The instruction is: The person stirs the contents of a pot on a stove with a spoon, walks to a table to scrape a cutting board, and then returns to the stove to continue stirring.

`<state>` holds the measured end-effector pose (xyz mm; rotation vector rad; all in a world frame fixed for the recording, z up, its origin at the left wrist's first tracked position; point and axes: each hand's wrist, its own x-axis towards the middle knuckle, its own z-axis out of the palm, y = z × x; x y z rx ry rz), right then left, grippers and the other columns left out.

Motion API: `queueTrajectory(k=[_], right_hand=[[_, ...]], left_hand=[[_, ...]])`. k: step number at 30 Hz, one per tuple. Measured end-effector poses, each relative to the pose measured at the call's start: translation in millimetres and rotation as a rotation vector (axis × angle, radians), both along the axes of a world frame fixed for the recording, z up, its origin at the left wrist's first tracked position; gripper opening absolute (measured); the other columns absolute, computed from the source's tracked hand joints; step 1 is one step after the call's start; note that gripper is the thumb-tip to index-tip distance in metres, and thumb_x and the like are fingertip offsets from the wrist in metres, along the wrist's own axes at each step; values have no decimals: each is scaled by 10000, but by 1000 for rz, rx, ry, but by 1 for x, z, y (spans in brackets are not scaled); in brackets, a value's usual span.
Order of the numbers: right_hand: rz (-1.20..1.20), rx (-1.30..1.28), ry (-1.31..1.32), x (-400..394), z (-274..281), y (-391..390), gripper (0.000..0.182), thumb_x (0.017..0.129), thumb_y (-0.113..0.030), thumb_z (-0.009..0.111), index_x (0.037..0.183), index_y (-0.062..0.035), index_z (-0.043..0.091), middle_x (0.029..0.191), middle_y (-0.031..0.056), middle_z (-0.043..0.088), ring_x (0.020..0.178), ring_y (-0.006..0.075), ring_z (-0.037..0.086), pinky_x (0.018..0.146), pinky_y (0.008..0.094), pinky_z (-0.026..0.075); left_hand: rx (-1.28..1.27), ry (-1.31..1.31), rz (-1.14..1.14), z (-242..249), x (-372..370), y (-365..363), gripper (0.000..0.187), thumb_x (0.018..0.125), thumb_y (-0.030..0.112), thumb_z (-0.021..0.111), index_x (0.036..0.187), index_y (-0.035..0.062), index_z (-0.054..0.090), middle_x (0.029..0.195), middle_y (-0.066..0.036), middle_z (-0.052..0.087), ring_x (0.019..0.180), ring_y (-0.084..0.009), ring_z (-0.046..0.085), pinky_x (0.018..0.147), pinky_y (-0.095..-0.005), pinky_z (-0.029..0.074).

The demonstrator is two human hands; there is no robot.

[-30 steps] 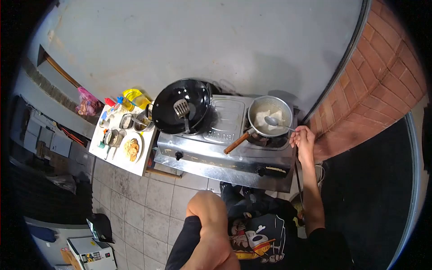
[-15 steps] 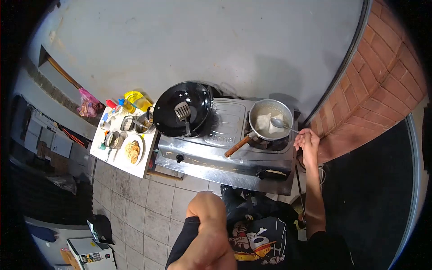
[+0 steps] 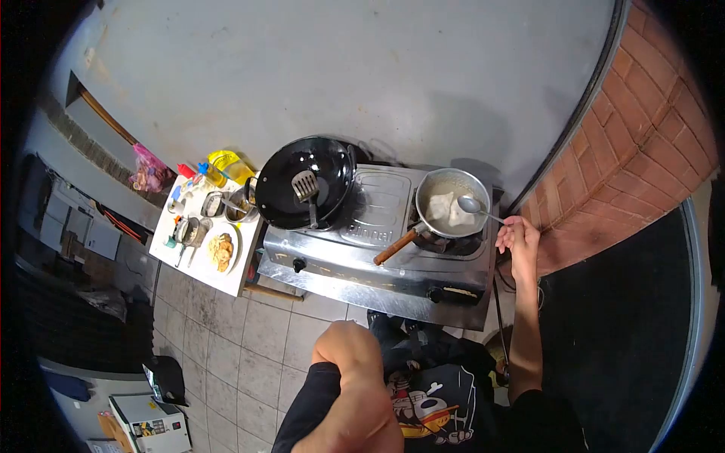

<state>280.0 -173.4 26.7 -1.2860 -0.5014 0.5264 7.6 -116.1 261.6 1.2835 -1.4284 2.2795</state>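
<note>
The handle of a metal spoon is pinched in my right hand, just right of a saucepan on the right burner. The spoon's bowl rests over pale, soft pieces in cloudy liquid. The pan's wooden handle points toward the lower left. My left elbow is bent at the bottom of the view, and my left hand does not show.
A black wok holding a slotted spatula sits on the left of the steel stove. Left of it, a white table bears a plate of food, bowls and bottles. A brick wall stands at right.
The pale pieces in the saucepan have shifted and changed outline slightly. My right hand and the spoon have barely moved, while the whole view has shifted a little.
</note>
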Motion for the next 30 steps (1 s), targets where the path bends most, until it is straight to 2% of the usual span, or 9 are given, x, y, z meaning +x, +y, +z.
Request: queueTrajectory(k=[2, 8, 13, 16, 18, 19, 21, 27, 30], right_hand=[[-3, -16, -3, 3, 1, -2, 244, 975, -147, 357, 922, 32, 513, 690, 81, 549, 514, 114, 522, 439, 224, 397], [-11, -1, -8, 5, 2, 0, 240, 971, -138, 360, 937, 37, 520, 686, 83, 551, 510, 111, 520, 437, 223, 395], [-48, -32, -22, 7, 7, -1, 245, 970, -135, 362, 977, 43, 529, 668, 65, 542, 505, 98, 501, 430, 220, 376], [-97, -48, 3, 6, 15, -3, 257, 970, -137, 367, 1027, 49, 535, 646, 48, 527, 500, 79, 472, 424, 210, 349], [-104, -46, 12, 7, 15, -3, 262, 970, -140, 371, 1045, 51, 534, 641, 41, 521, 495, 73, 458, 419, 206, 335], [-116, -43, 20, 9, 15, -5, 269, 970, -143, 374, 1063, 52, 534, 635, 34, 516, 490, 66, 445, 413, 202, 322], [-112, -39, -10, 13, 10, -8, 266, 970, -146, 373, 1037, 48, 541, 641, 32, 523, 484, 65, 448, 404, 198, 313], [-30, -149, -33, 17, 4, -6, 233, 961, -122, 379, 971, 29, 556, 648, 36, 535, 484, 68, 461, 400, 198, 310], [27, -186, -43, 16, -1, -1, 242, 963, -136, 379, 951, 27, 557, 648, 44, 541, 467, 62, 465, 395, 185, 325]], left_hand=[[-82, -353, 1, 13, 8, -11, 204, 854, -10, 532, 1055, -12, 565, 1070, -88, 497, 1052, -206, 455, 878, -313, 403], [46, -92, -53, 0, 8, 0, 224, 863, 9, 533, 1085, 3, 567, 1162, -108, 486, 1121, -245, 417, 877, -343, 394], [-40, -280, -24, 15, 15, -7, 262, 861, 11, 536, 1122, 20, 556, 1124, -69, 540, 1106, -211, 444, 819, -300, 404], [45, -178, -97, 2, 9, -2, 266, 855, 15, 549, 1119, 27, 569, 1121, -77, 547, 1121, -221, 439, 838, -319, 416], [-107, 162, -37, -5, 2, -2, 260, 848, 4, 556, 1103, 37, 594, 1138, -79, 539, 1130, -223, 437, 839, -329, 424], [-110, 160, -42, -1, 8, -3, 260, 848, 4, 556, 1103, 37, 594, 1138, -79, 539, 1130, -223, 437, 839, -329, 424], [-79, -306, -48, 13, 21, -7, 234, 830, -20, 571, 1054, 41, 598, 1082, -51, 531, 1044, -186, 475, 777, -304, 423], [-52, 33, -165, -7, 10, -6, 277, 784, -14, 635, 1055, 29, 598, 1139, -59, 514, 1100, -206, 455, 830, -317, 426], [-47, -161, -86, 1, 20, -7, 263, 780, -19, 635, 1036, 22, 592, 1086, -56, 526, 1051, -195, 466, 800, -309, 416]])
